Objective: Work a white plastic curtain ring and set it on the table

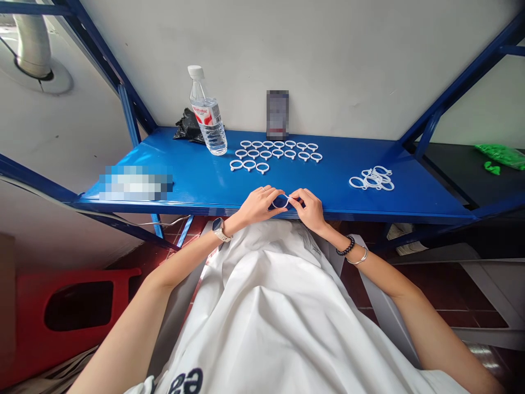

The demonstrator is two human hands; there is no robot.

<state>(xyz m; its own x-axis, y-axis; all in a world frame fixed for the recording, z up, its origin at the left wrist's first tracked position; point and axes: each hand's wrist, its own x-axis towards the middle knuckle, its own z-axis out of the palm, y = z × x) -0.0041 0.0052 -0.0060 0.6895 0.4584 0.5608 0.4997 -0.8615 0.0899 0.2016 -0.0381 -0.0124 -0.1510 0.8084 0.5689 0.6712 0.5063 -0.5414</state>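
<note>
Between my two hands is one white plastic ring (280, 207) with a small tab, held just over the front edge of the blue table (197, 186). My left hand (262, 204) pinches the ring's left side with thumb and fingers. On the tab side, my right hand (307, 208) grips it between thumb and fingertips. Beyond my hands, several similar white rings (266, 155) lie in three rows, tabs mostly towards me. A loose pile of white rings (372, 179) overlaps on the right part of the table.
A water bottle (208, 117) stands at the back left by a crumpled black bag (188, 127). A blurred phone-like object (278, 115) leans on the wall. One blurred item (136, 183) lies at left. Blue frame posts (129, 115) flank the table; a red stool (33, 306) is lower left.
</note>
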